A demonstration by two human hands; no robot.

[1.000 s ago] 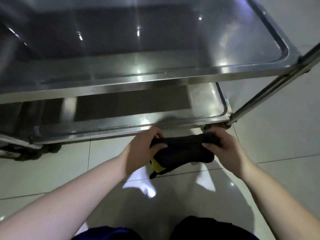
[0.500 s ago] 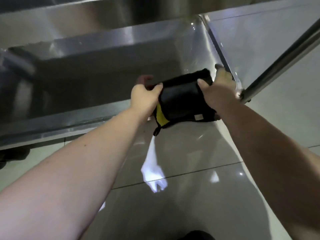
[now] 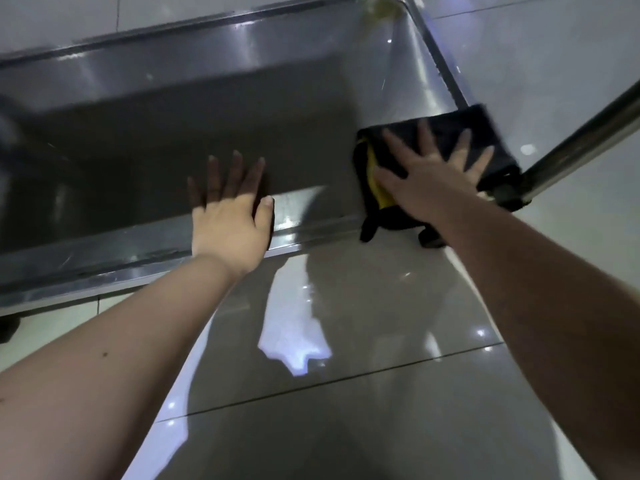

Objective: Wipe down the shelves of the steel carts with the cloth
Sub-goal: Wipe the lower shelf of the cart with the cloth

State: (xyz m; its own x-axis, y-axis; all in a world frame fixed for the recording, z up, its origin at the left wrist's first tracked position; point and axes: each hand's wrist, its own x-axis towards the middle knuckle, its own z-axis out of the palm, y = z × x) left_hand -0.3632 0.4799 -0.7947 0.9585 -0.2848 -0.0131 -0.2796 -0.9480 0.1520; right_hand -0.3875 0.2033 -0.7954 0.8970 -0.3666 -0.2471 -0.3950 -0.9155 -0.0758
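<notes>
Cloth [image 3: 481, 133] lies in the shelf's [image 3: 242, 109] near right corner under our flat, spread right hand [image 3: 429, 174]; our left hand [image 3: 230, 213], open, presses the near rim.

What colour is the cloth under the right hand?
The cloth is black with a yellow strip, seen in the head view.

The cart shelf [image 3: 145, 126] is brushed steel, smooth and dully shiny, with faint streaks and bright glints along its raised rim. The cloth [image 3: 481, 133] is soft, matt black fabric with a yellow layer showing at one folded edge. The cart's post [image 3: 588, 133] is polished metal tube, and the floor [image 3: 346, 393] is glossy pale tile that mirrors the lights.
</notes>
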